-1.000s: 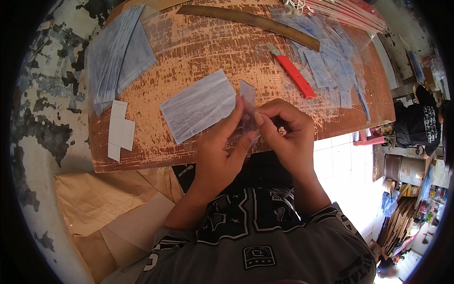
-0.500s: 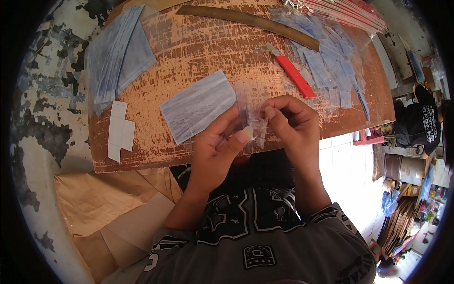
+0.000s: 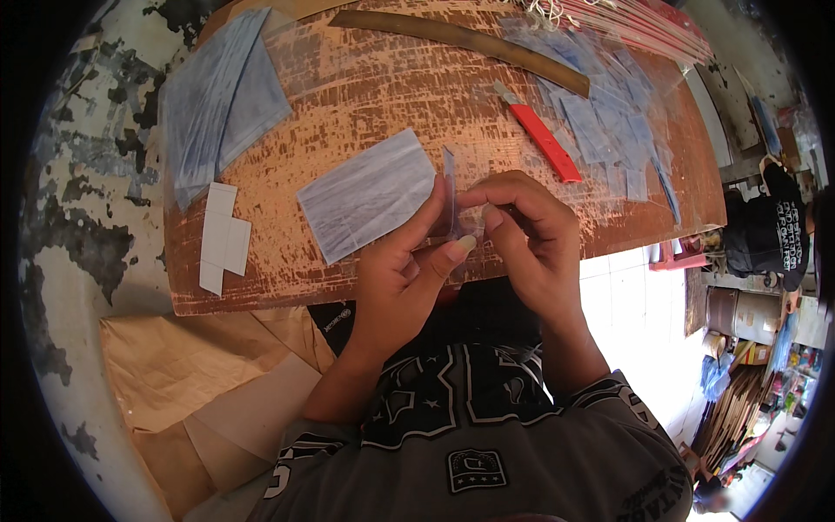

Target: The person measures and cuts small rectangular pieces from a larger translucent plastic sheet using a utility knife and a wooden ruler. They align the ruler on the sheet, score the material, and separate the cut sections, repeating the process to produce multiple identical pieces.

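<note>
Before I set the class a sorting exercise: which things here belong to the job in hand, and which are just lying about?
Likely in the job:
- clear bluish strip, pinched in the left hand; right hand close by
- grey-streaked sheet, beside the left hand

Apparently lying about, untouched:
- red cutter
- brown strip
- white card

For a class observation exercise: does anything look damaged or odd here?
The brown wooden tabletop looks damaged: its finish is scraped into paler patches. Left of it, dark blotches mar the white painted wall.
</note>
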### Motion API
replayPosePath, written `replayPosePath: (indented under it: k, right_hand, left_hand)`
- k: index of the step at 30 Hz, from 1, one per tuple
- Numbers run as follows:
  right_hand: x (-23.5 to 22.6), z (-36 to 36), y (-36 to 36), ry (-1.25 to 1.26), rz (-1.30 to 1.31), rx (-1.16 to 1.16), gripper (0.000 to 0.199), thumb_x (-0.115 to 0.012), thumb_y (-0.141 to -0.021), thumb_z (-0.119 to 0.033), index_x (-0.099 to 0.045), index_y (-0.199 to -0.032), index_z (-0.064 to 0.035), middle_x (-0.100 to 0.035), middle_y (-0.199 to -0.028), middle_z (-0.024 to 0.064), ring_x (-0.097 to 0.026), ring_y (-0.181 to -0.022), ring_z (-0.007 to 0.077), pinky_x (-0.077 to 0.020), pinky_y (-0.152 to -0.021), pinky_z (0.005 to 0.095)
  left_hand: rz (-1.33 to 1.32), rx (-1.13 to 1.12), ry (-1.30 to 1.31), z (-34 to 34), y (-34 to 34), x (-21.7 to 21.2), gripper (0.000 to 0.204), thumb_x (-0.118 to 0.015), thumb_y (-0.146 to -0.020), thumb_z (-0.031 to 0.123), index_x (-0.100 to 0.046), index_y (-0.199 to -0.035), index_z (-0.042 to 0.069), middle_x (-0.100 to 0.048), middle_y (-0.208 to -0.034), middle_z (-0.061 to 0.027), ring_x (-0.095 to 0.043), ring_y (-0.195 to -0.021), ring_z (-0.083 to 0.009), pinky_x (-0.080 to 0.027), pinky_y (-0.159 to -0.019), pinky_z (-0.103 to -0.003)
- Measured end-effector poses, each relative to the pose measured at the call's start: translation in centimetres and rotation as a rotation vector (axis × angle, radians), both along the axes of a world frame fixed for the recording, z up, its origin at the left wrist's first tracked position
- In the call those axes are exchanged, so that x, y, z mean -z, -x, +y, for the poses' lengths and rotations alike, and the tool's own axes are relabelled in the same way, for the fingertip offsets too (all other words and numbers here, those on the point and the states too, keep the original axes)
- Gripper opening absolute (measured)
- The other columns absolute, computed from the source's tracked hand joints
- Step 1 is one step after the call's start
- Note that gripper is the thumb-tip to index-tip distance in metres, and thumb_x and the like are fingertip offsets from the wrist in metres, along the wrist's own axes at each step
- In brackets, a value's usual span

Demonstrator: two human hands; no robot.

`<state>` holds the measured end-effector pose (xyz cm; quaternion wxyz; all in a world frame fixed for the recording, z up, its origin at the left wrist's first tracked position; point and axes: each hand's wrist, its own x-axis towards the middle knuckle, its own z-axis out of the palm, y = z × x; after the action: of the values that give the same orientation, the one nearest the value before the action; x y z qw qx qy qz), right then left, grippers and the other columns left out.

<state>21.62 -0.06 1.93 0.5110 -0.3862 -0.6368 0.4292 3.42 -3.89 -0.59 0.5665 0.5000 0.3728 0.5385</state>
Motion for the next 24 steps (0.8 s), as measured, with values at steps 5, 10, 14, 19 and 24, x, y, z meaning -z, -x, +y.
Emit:
replayPosePath:
  k: [5, 10, 14, 19, 24]
  right_hand:
    - [-0.18, -0.02, -0.12, 0.025, 0.004, -0.014, 0.013, -0.076, -0.1, -0.008, -0.077, -0.11, -0.0014, -0.071, -0.1, 0.005, -0.066, -0.08, 0.0082, -0.0479, -0.065, 0.023]
    - [-0.17, -0.02, -0.26, 0.051, 0.001, -0.01, 0.012, -0.078, -0.099, -0.008, -0.077, -0.109, -0.0019, -0.07, -0.099, 0.0039, -0.066, -0.08, 0.007, -0.0474, -0.064, 0.0226]
    - [-0.22, -0.13, -0.21, 0.052, 0.002, -0.002, 0.011, -0.078, -0.098, -0.008, -0.077, -0.108, -0.0023, -0.07, -0.099, 0.0033, -0.065, -0.079, 0.0067, -0.0471, -0.064, 0.0224]
    - [0.02, -0.06, -0.29, 0.055, 0.007, 0.012, 0.011, -0.077, -0.097, -0.006, -0.077, -0.107, -0.0025, -0.07, -0.098, 0.0031, -0.065, -0.079, 0.0063, -0.0472, -0.064, 0.0221]
    - [0.08, -0.45, 0.06, 0.114, -0.004, 0.074, 0.011, -0.075, -0.096, -0.006, -0.076, -0.107, -0.0022, -0.072, -0.095, 0.002, -0.066, -0.079, 0.0049, -0.0477, -0.065, 0.0216]
  left_hand:
    - [0.009, -0.001, 0.014, 0.01, -0.08, 0.02, 0.062, -0.067, -0.107, 0.001, -0.044, -0.164, -0.003, -0.06, -0.153, -0.0185, -0.064, -0.13, -0.0183, -0.057, -0.109, -0.034]
    - [0.067, -0.017, -0.022, 0.06, -0.12, 0.27, 0.062, -0.069, -0.107, 0.003, -0.046, -0.163, -0.003, -0.064, -0.149, -0.0194, -0.066, -0.127, -0.0178, -0.059, -0.106, -0.033]
    - [0.063, -0.015, -0.012, -0.09, -0.19, 0.01, 0.062, -0.07, -0.107, 0.004, -0.046, -0.163, -0.003, -0.066, -0.147, -0.0194, -0.066, -0.126, -0.0178, -0.06, -0.103, -0.033]
    - [0.094, -0.02, -0.042, -0.01, -0.24, 0.04, 0.063, -0.07, -0.107, 0.004, -0.045, -0.164, -0.003, -0.065, -0.148, -0.0211, -0.067, -0.127, -0.0192, -0.06, -0.105, -0.035]
    - [0.061, -0.023, -0.039, -0.05, -0.62, -0.42, 0.063, -0.069, -0.107, 0.003, -0.042, -0.164, -0.004, -0.063, -0.149, -0.0228, -0.065, -0.131, -0.0209, -0.058, -0.108, -0.035]
